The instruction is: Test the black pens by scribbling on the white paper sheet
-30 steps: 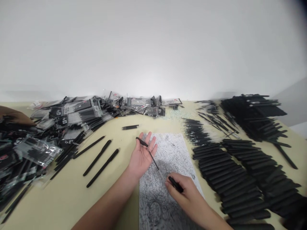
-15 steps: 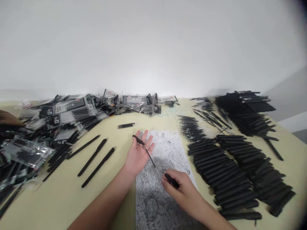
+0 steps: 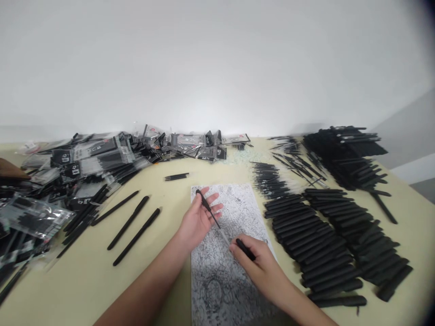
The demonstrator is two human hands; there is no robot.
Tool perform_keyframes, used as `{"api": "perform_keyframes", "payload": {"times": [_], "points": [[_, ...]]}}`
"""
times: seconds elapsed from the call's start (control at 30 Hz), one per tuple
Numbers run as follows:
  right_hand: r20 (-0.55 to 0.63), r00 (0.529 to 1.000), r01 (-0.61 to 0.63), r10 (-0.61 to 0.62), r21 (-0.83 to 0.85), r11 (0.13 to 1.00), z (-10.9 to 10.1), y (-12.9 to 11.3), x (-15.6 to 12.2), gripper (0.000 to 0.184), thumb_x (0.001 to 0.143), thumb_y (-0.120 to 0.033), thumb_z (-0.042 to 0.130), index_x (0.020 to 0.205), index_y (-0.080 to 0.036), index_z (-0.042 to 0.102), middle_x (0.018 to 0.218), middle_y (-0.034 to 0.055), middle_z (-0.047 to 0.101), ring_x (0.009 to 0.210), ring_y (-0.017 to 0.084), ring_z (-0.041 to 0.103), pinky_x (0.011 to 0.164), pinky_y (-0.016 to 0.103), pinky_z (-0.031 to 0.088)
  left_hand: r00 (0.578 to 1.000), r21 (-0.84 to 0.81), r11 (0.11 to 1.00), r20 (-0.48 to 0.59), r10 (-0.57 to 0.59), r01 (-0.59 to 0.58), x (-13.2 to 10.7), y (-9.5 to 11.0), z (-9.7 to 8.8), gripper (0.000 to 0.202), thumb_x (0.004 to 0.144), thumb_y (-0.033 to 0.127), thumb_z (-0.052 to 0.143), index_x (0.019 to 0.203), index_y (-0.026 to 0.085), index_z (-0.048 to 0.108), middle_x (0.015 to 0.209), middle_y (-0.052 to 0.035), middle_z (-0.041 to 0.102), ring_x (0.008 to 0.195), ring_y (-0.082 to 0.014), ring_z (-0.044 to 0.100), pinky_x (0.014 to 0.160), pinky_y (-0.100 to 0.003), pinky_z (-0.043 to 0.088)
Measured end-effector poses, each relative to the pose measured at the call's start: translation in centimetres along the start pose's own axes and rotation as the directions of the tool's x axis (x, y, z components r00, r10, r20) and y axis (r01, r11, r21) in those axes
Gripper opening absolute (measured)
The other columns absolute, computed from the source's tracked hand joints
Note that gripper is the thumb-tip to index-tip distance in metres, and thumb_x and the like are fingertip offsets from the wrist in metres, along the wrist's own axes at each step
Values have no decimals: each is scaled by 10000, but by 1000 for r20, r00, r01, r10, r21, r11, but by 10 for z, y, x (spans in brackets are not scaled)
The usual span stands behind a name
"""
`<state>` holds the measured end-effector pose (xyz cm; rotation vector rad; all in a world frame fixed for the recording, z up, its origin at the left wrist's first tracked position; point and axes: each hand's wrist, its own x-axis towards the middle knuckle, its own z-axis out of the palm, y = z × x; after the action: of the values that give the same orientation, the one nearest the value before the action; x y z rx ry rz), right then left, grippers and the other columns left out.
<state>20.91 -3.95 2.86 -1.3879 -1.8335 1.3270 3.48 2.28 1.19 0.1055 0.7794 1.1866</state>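
Observation:
My left hand [image 3: 199, 219] lies palm up over a scribbled sheet of paper [image 3: 234, 280], fingers spread, with a thin black pen refill [image 3: 210, 213] resting across the fingers. My right hand [image 3: 260, 267] is closed on a short black pen part [image 3: 245, 249] just beyond the refill's lower tip. Both hands sit above the sheet in the middle of the yellowish table [image 3: 84, 285].
Three long black pen barrels [image 3: 136, 231] lie left of the sheet. A heap of plastic pen packets [image 3: 98, 160] fills the left and back. Rows of black pen parts [image 3: 316, 240] and a further pile [image 3: 343, 154] cover the right side. A small bundle of refills [image 3: 176, 177] lies behind the sheet.
My left hand has turned a little, swinging the refill toward my right hand, and the two hands have come closer together. The view has shifted slightly.

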Motion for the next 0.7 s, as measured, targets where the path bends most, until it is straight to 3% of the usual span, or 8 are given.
{"api": "perform_keyframes", "payload": {"times": [0.13, 0.27, 0.4, 0.53, 0.7], "points": [[-98, 995, 22, -22, 4, 1000, 1, 6, 2, 301, 956, -396, 446, 748, -188, 515, 630, -36, 455, 602, 108, 421, 556, 218, 337, 994, 128, 990, 81, -76, 66, -4, -4, 1, 253, 969, 360, 463, 1113, 201, 596, 1088, -79, 684, 810, -167, 693, 731, -300, 532], [-174, 976, 127, -135, -54, 990, 2, 6, 1, 239, 950, -333, 471, 772, -192, 545, 637, -32, 513, 586, 105, 469, 552, 202, 371, 970, 238, 965, 185, -155, 109, -7, -5, -1, 255, 931, 378, 539, 996, 151, 634, 981, -93, 695, 798, -177, 688, 750, -311, 525], [-234, 936, 238, -263, -131, 962, 1, 4, 0, 161, 937, -260, 496, 819, -196, 585, 677, -22, 587, 602, 106, 532, 576, 188, 411, 927, 353, 924, 276, -254, 148, -10, -10, -3, 241, 837, 363, 675, 870, 125, 653, 799, -56, 667, 663, -129, 641, 641, -252, 494], [-210, 924, 290, -319, -158, 944, 0, 2, 1, 136, 932, -227, 509, 823, -201, 587, 685, -22, 602, 606, 103, 551, 585, 179, 427, 916, 383, 906, 269, -299, 183, -11, -17, -1, 264, 810, 387, 682, 752, 138, 618, 615, 6, 567, 488, -82, 540, 492, -215, 390], [-150, 935, 305, -323, -129, 944, -1, -2, 0, 112, 939, -235, 500, 859, -209, 574, 714, -22, 601, 631, 104, 557, 606, 181, 441, 900, 456, 859, 233, -369, 234, -11, -18, -1, 299, 791, 416, 691, 729, 139, 600, 562, 8, 548, 468, -77, 511, 495, -221, 374]]}}
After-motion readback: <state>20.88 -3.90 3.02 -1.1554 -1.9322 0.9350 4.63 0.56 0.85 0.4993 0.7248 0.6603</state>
